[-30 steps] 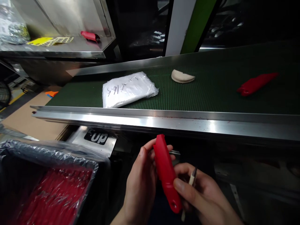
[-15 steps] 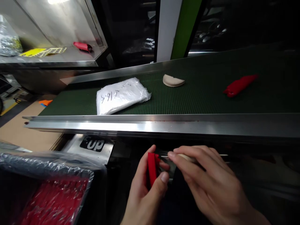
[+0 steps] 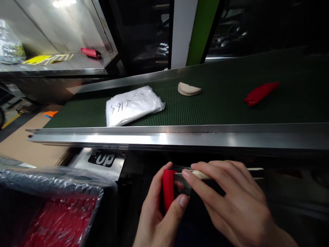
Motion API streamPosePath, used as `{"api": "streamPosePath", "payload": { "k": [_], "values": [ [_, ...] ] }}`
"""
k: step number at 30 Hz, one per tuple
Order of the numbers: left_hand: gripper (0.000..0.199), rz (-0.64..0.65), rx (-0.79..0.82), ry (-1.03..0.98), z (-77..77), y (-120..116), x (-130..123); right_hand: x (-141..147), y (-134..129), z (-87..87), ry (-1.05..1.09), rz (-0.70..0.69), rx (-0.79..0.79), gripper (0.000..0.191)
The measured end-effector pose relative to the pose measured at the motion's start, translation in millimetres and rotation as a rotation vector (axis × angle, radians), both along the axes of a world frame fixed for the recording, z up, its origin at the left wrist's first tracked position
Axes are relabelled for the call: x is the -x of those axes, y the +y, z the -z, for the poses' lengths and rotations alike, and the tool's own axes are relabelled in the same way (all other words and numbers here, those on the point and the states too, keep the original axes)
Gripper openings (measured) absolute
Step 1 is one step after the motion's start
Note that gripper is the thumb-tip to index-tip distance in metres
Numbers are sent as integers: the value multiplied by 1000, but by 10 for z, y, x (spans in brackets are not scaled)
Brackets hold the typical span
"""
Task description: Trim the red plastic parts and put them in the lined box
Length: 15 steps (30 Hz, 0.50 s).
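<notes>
My left hand [image 3: 159,212] is closed around a red plastic part [image 3: 168,188], its curved side turned toward me. Between thumb and fingers, a clear or dark flat piece shows beside it, hard to make out. My right hand [image 3: 236,199] pinches a thin tool with a pale handle [image 3: 201,175]. The tool's slim metal tip reaches the upper edge of the red part; whether it goes in is hidden. Behind the right hand, thin pale ends [image 3: 255,169] stick out, and I cannot tell what they belong to.
Beyond my hands runs a green conveyor belt [image 3: 218,106] with a metal rail [image 3: 144,137]. On it lie a white plastic-wrapped packet [image 3: 133,104], a beige half-round piece [image 3: 189,89] and a red part [image 3: 260,94]. At lower left, a plastic-lined bin [image 3: 100,195] holds red pieces.
The red part has turned slightly in my left hand. My right hand has shifted a little, showing more of the pale handle and of the thin ends behind it.
</notes>
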<state>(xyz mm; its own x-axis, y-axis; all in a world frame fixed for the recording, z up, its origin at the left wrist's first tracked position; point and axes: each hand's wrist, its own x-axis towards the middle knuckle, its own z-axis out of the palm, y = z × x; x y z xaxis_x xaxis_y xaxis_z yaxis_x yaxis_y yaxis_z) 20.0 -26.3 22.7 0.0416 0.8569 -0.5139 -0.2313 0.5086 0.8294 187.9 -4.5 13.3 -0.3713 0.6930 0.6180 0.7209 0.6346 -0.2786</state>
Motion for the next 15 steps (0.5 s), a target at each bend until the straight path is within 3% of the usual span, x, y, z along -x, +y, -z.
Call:
{"api": "streamPosePath", "payload": {
  "k": [7,15],
  "values": [
    [65,103,63,-109,-21,-18,42,-72,26,-47,8,-2,32,34],
    [65,87,179,-329,-57,-43,53,-18,-53,-74,112,-62,149,34]
  ]
}}
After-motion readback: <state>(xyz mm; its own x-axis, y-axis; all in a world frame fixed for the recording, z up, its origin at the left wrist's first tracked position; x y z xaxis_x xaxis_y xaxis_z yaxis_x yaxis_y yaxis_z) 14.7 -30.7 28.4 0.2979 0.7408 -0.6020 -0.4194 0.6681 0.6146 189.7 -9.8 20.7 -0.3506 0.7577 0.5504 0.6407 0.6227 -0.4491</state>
